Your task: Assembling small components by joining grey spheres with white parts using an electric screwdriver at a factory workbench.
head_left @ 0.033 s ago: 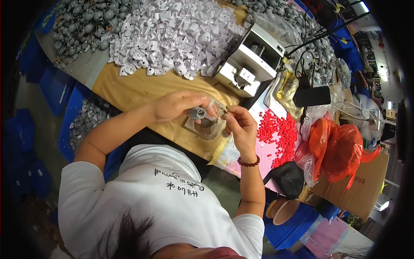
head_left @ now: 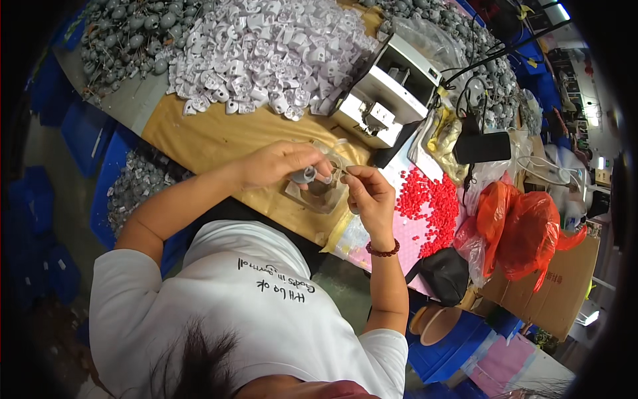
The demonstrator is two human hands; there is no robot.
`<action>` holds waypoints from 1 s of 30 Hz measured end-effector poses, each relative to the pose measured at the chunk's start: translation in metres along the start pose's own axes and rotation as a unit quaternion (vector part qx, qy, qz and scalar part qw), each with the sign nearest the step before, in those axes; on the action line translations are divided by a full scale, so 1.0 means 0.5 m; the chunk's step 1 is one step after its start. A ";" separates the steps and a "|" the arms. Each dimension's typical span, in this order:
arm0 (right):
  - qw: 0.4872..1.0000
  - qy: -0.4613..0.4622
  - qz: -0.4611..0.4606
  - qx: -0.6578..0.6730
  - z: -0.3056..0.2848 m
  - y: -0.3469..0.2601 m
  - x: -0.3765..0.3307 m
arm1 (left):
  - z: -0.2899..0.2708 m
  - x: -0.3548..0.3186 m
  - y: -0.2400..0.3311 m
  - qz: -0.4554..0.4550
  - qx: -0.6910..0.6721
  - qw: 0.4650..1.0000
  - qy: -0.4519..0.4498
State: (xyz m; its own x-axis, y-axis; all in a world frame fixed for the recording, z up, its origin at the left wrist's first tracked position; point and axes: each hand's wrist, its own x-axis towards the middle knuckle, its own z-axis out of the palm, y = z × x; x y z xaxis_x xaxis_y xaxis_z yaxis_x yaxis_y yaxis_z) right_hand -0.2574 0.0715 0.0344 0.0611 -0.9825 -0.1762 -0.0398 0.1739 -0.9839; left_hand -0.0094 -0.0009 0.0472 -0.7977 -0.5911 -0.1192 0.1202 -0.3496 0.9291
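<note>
My left hand point(head_left: 282, 164) is closed around a small grey rounded plastic part point(head_left: 304, 175), with its fingertips toward the right. Facing it, my right hand point(head_left: 371, 193) pinches something thin and tiny near the left fingertips; its kind is too small to make out. Both hands are over a clear square-edged container point(head_left: 292, 193) on the brown-covered table point(head_left: 219, 146). The left fingers hide part of the grey piece and of the container.
White plastic parts point(head_left: 266, 56) are heaped beyond my hands, with grey round wired parts point(head_left: 126, 40) at far left. A white-and-black machine point(head_left: 385, 93) stands right of the heap. Red pieces point(head_left: 432, 206), a phone point(head_left: 482, 147) and a red bag point(head_left: 515, 216) lie rightward.
My fingers have shifted slightly, with the right fingertips a little further left. More of the clear container's far edge shows between the hands.
</note>
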 end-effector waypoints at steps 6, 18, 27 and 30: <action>0.902 0.019 -0.215 -0.374 0.027 0.065 0.001 | 0.058 -0.031 -0.134 0.085 0.391 0.905 0.148; 0.782 -0.042 -0.265 -0.562 0.050 0.068 0.026 | 0.053 -0.017 -0.171 0.155 0.524 0.829 0.121; 0.777 -0.065 -0.241 -0.578 0.054 0.061 0.016 | 0.033 -0.017 -0.154 0.140 0.542 0.823 0.097; 0.785 -0.062 -0.252 -0.562 0.047 0.067 0.021 | 0.043 -0.013 -0.159 0.145 0.537 0.826 0.094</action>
State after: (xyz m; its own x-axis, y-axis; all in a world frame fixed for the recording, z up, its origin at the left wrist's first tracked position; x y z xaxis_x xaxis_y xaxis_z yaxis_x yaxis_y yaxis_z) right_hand -0.2344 0.0685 -0.0012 0.4463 -0.8809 0.1577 -0.8302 -0.4733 -0.2946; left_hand -0.0264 0.0462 -0.0186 -0.7095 -0.6745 0.2042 -0.3835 0.6126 0.6912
